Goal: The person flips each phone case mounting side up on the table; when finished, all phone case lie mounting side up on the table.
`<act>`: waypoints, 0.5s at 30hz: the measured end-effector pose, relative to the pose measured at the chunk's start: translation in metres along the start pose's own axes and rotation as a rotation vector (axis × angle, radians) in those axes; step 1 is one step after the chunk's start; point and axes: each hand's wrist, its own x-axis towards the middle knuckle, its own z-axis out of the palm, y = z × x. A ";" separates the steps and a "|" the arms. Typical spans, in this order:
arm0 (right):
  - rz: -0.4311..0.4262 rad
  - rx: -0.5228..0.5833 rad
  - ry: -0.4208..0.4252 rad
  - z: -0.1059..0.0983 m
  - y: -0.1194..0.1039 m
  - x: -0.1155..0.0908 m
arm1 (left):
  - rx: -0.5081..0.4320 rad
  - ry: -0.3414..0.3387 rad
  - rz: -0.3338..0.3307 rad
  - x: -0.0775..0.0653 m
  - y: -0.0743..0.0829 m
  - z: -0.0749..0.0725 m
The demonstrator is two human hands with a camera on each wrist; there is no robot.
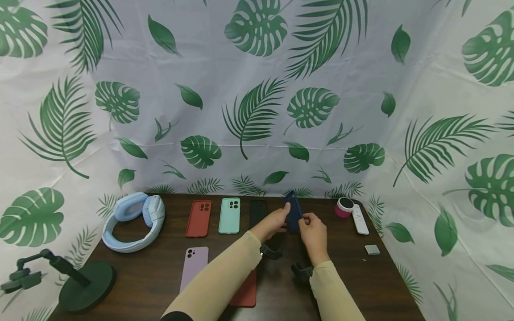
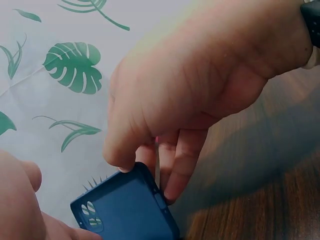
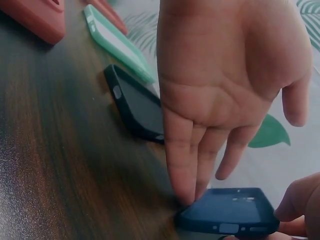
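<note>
A dark blue phone case (image 1: 294, 212) is held up over the back of the table, tilted, its hollow inside showing in both wrist views. My right hand (image 1: 313, 232) pinches the case's edge near a corner, thumb on one side and fingers behind, as the left wrist view shows. On the other side, my left hand (image 1: 275, 221) touches the case with straight fingertips. In the right wrist view the left thumb (image 3: 296, 105) stands away from the case (image 3: 227, 212). A black phone case (image 1: 258, 210) lies behind my left hand, partly covered by it.
Mint (image 1: 229, 216) and red (image 1: 198, 218) phone cases lie to the left, a lilac one (image 1: 194, 266) nearer. Another red item (image 1: 246, 292) is partly under my left arm. Blue headphones (image 1: 132, 223) and a dark stand (image 1: 86, 285) are far left; a pink jar (image 1: 344, 207), white remote (image 1: 360, 219) and small white box (image 1: 372, 249) are right.
</note>
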 end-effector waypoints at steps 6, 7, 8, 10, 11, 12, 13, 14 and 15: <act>-0.012 -0.008 0.001 0.002 0.007 0.003 | 0.105 0.007 -0.016 -0.002 0.002 0.000; -0.018 -0.012 0.005 0.002 0.008 0.003 | 0.163 0.014 -0.023 -0.003 0.001 0.000; -0.023 -0.015 0.011 0.001 0.009 0.004 | 0.229 0.018 -0.029 -0.003 0.001 0.000; -0.029 -0.020 0.021 0.000 0.011 0.004 | 0.357 0.023 -0.032 -0.003 0.000 0.000; -0.030 -0.022 0.025 0.000 0.012 0.004 | 0.415 0.027 -0.032 -0.003 -0.001 0.000; -0.025 -0.023 0.027 -0.001 0.013 0.003 | 0.467 0.028 -0.026 -0.003 -0.001 0.000; -0.019 -0.018 0.026 -0.001 0.013 0.003 | 0.512 0.029 -0.019 -0.003 -0.002 0.000; -0.014 -0.018 0.025 -0.001 0.014 0.003 | 0.540 0.028 -0.010 -0.003 -0.002 0.000; -0.007 -0.017 0.022 -0.001 0.015 0.003 | 0.565 0.029 -0.003 -0.004 -0.002 0.001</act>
